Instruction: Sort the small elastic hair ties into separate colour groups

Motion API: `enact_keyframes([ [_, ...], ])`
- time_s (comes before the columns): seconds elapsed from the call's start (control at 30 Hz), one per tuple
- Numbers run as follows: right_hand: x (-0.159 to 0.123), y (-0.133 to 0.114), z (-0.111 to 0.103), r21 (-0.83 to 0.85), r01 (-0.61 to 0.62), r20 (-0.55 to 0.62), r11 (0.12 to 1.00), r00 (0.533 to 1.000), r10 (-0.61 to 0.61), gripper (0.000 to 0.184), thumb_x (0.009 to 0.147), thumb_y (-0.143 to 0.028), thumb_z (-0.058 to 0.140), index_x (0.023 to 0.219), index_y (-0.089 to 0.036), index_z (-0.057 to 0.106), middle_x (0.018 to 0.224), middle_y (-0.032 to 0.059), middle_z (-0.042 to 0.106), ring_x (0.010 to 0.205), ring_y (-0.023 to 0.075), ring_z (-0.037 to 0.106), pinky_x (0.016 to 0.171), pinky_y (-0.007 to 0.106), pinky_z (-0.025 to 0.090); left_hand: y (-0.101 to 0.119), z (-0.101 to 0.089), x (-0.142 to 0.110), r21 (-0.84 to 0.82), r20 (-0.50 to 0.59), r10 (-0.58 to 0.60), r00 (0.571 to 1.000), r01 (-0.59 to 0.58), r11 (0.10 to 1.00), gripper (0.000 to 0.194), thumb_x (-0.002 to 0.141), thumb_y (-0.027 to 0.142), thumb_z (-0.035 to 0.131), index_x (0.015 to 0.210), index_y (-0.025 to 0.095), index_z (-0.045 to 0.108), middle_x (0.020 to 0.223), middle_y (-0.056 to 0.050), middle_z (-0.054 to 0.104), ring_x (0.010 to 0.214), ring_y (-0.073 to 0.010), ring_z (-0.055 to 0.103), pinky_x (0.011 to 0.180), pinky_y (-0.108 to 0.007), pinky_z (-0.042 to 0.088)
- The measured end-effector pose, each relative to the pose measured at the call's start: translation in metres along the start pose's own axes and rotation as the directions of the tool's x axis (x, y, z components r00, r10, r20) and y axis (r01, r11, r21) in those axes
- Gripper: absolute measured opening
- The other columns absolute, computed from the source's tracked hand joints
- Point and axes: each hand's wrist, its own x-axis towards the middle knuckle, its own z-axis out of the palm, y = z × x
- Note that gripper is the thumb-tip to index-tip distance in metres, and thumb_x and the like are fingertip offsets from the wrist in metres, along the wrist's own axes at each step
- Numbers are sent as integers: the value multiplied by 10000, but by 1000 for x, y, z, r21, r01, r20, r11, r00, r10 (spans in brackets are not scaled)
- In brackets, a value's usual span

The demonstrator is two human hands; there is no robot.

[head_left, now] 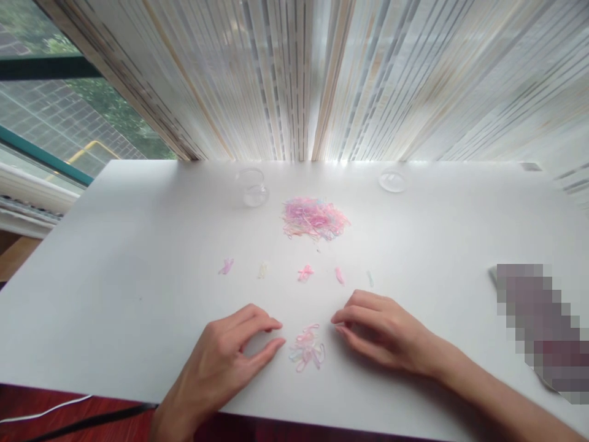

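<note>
A small loose pile of pastel rubber bands (307,350) lies on the white table between my two hands. My left hand (230,356) rests to the left of it, thumb and forefinger parted, holding nothing. On the other side, my right hand (381,328) is curled loosely, its fingertips slightly apart and no band visible in them. Beyond the hands runs a row of little groups: purple bands (226,266), pale yellow bands (262,270), bright pink bands (305,273), another pink bunch (339,275) and a pale green band (370,279). Farther back sits a large tangled heap of mostly pink bands (315,218).
A clear round container (253,187) stands at the back left, and a clear lid (392,181) lies at the back right. A blurred-out flat object (538,325) rests on the right of the white table (115,276). Striped curtains (294,80) hang behind, beside a window.
</note>
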Motion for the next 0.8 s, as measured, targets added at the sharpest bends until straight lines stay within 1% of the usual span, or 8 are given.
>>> enact_keyframes([
  [0.03,0,-2,1,17,0,32,1000,999,-1,160,1011,-149,555,1059,-187,704,837,48,696,747,160,640,655,261,521,4,2,-1,-25,34,19,999,-18,1000,111,947,204,720,1036,263,750,896,18,754,674,-104,684,586,-180,529],
  [0.1,-1,-5,3,36,4,77,999,997,-7,159,1017,-167,562,1080,-184,707,869,59,703,778,169,643,687,274,524,11,7,-1,-47,68,38,997,-35,998,126,934,202,734,1045,259,752,898,7,758,712,-120,716,613,-185,555],
  [0.2,-1,-10,8,47,28,127,998,991,-34,152,1023,-208,579,1107,-183,704,894,62,702,794,177,627,711,288,519,16,13,-1,-44,82,46,996,-43,998,134,927,204,733,1049,254,759,898,-6,765,730,-139,740,648,-204,587],
  [0.3,1,-14,14,12,60,162,998,985,-61,166,1029,-255,589,1124,-180,703,891,62,693,789,183,608,710,299,509,18,18,-2,-20,78,54,995,-52,998,141,935,192,715,1056,250,756,903,-7,767,725,-140,744,640,-208,587],
  [0.47,2,-14,24,-84,98,131,992,988,-86,194,1029,-269,588,1145,-164,702,875,60,686,765,187,583,686,305,491,17,23,-3,11,77,59,995,-60,998,122,950,180,699,1040,245,748,896,1,761,726,-144,740,649,-221,576],
  [0.6,3,-13,29,-141,114,102,983,990,-100,181,1048,-268,570,1099,-163,708,849,54,684,746,183,581,675,301,476,15,25,-5,12,76,60,995,-61,998,125,968,156,664,998,241,749,873,5,753,718,-138,730,647,-222,561],
  [0.73,5,-14,29,-139,114,86,984,991,-103,200,1063,-278,543,1074,-169,711,845,54,690,740,175,600,677,291,487,14,28,-5,4,45,60,997,-60,998,124,967,153,659,984,238,748,856,10,750,709,-134,722,637,-220,549],
  [0.8,7,-15,27,-126,105,97,986,991,-94,187,1053,-260,552,1080,-168,712,846,51,689,734,169,606,676,283,492,15,30,-5,6,35,55,998,-56,998,114,967,160,662,989,235,744,864,8,753,713,-137,723,642,-223,549],
])
